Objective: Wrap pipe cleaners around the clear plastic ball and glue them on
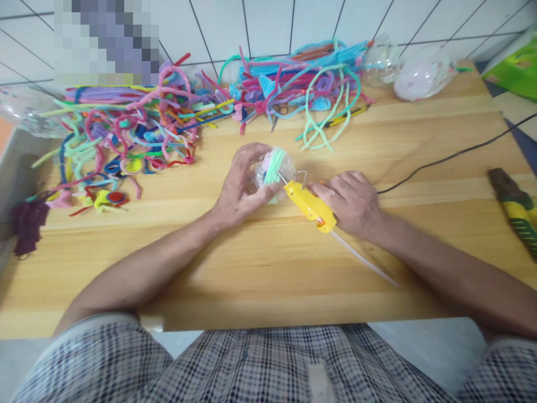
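A clear round ball [286,163] with a pale green and lilac fuzzy band round it is held above the middle of the wooden table. My left hand [247,182] grips it from the left, fingers over the top and thumb along the lower side. On the right, my right hand [352,201] is wrapped round a yellow glue gun [308,205]. The gun's metal tip points up and left, at or very near the green band; whether it touches is too small to tell. A white glue stick [364,260] juts from its back end.
Tangled coloured pipe cleaners [138,123] line the table's back, with scissors [274,122] among them. Clear balls [423,75] stand at the back right. A black cord [444,159] runs off right, above green-and-black handled pliers [514,207]. A purple item [30,224] lies far left.
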Action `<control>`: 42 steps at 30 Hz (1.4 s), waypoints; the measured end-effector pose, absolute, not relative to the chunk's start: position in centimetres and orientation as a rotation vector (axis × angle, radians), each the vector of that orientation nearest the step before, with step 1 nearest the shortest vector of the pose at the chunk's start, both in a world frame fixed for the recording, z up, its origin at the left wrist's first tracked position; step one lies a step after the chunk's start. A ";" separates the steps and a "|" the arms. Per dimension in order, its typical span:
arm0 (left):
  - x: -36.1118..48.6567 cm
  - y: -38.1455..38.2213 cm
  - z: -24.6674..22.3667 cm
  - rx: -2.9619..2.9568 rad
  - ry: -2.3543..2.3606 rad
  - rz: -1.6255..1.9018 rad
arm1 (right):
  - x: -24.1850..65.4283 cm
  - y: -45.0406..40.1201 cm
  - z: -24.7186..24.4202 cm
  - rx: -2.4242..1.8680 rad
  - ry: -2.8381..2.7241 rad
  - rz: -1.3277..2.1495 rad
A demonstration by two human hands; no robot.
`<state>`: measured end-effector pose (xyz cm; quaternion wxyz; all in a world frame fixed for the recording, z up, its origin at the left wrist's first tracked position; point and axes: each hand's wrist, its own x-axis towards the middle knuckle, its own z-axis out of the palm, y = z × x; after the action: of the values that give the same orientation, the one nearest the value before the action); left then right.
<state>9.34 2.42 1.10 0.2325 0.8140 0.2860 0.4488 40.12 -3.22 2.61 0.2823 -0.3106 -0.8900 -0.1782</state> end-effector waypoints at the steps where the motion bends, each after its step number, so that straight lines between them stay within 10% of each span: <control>1: 9.3 2.4 1.1 2.239 0.781 1.239 | 40.2 -3.2 2.6 -0.792 -2.365 -0.496; 42: 9.2 2.4 1.3 2.271 0.799 1.191 | 40.5 -3.2 2.1 -0.865 -2.367 -0.362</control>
<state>9.22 2.41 1.31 0.2258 0.8237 0.2896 0.4321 40.47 -3.21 2.13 0.2936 -0.3249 -0.8887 -0.1358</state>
